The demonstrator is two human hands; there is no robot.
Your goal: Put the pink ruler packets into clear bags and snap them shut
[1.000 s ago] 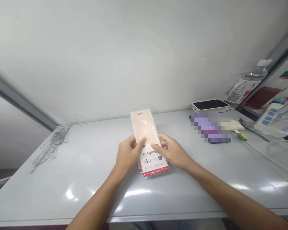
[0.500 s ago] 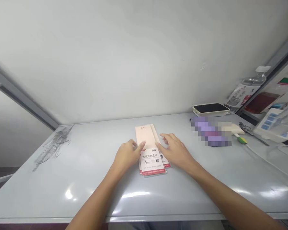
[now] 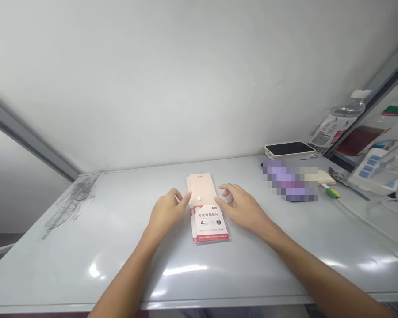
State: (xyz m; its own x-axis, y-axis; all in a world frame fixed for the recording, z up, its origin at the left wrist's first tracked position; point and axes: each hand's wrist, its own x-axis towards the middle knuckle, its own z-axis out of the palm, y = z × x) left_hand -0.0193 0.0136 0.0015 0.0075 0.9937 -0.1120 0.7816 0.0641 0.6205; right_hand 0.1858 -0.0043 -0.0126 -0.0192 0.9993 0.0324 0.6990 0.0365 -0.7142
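Both hands flank a small stack of pink packets lying flat on the grey table.
From my feed, the left hand comes in from the lower left and the right hand from the lower right, wrists low, fingers curved inward. On each, thumb and fingers are spread, pinching nothing; I can't tell whether the thumb tips touch the packet edges. The white label reads 考试专用套尺, with a bold "4" and "20" in a dark circle; I find the red strip's print too small. The long axis runs from the label end, nearest the wearer, toward the wall, its far end leaning slightly left.
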